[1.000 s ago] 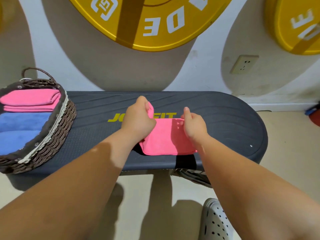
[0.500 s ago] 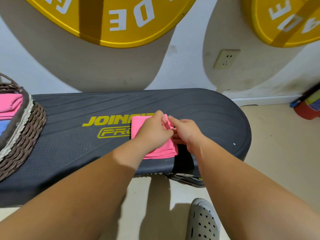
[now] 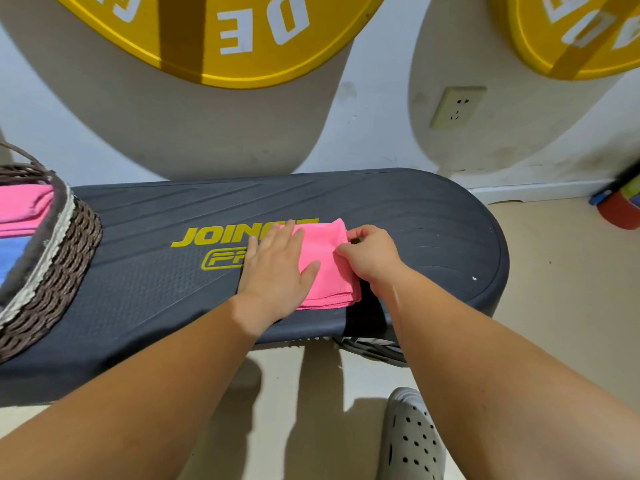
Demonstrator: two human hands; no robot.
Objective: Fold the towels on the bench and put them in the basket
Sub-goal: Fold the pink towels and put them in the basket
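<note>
**Item:** pink towel [image 3: 327,271], folded small, mid bench [image 3: 145,292] nr front edge, well right of wicker basket [image 3: 59,258].
**L hand** [image 3: 277,271]: fingers [image 3: 282,233] straight, palm flat on towel's left half, gripping nothing.
**R hand** [image 3: 372,259]: fingers curled, pinching towel's right edge.
**Step (my guess):** squaring the last fold.
**To do well:** L flat as anchor, tug w/ R till edges stack, smooth, then lift w/ both hands.

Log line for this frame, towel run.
left hand: flat on pink towel | right hand: pinching its edge | pink towel: folded, on bench | basket: at left
</note>
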